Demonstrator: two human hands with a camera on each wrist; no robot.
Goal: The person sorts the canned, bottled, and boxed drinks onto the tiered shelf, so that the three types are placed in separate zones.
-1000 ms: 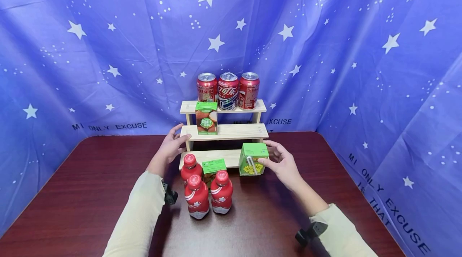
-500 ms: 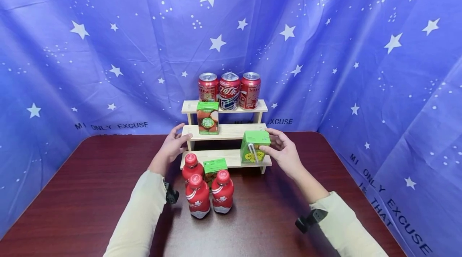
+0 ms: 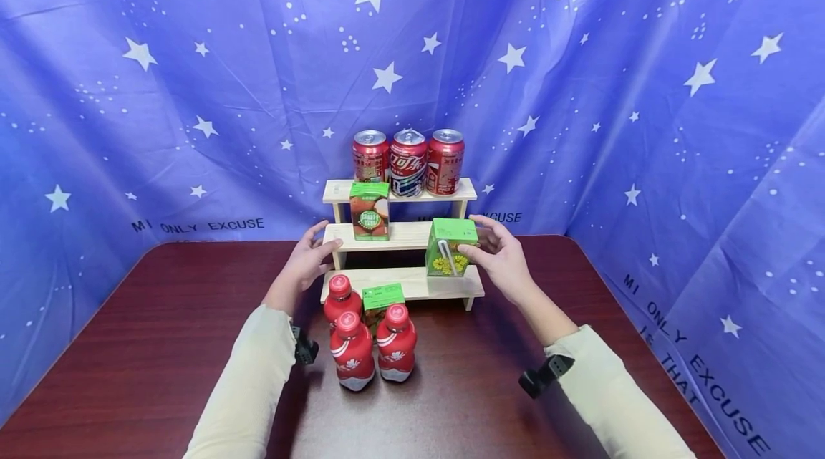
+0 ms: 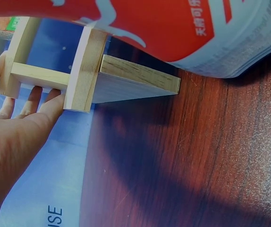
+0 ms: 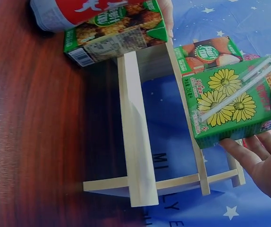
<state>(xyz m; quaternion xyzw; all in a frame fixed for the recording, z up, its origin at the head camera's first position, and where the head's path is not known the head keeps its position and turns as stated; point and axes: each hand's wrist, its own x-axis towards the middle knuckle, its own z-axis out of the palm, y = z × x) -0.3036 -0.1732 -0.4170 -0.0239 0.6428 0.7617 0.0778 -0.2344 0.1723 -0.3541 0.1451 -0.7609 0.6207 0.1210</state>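
Observation:
My right hand (image 3: 505, 258) grips a green juice box (image 3: 451, 248) with yellow flowers and a white straw on its side. The box is off the table, in front of the right part of a three-tier wooden stand (image 3: 412, 281). In the right wrist view the held carton (image 5: 239, 101) is near the middle tier. My left hand (image 3: 308, 262) holds the stand's left end, thumb at the middle tier and fingers around the side. Another juice box (image 3: 370, 212) with a fruit picture stands on the middle tier's left. Three red cans (image 3: 409, 162) stand on the top tier.
Three red bottles (image 3: 353, 351) stand on the dark red table (image 3: 477, 380) before the stand. A green juice box (image 3: 383, 296) is partly hidden among them. A blue star-patterned cloth (image 3: 258, 87) hangs behind and on both sides.
My right hand has raised the flowered juice box from in front of the bottom tier to about the middle tier's height. The left hand keeps its place on the stand.

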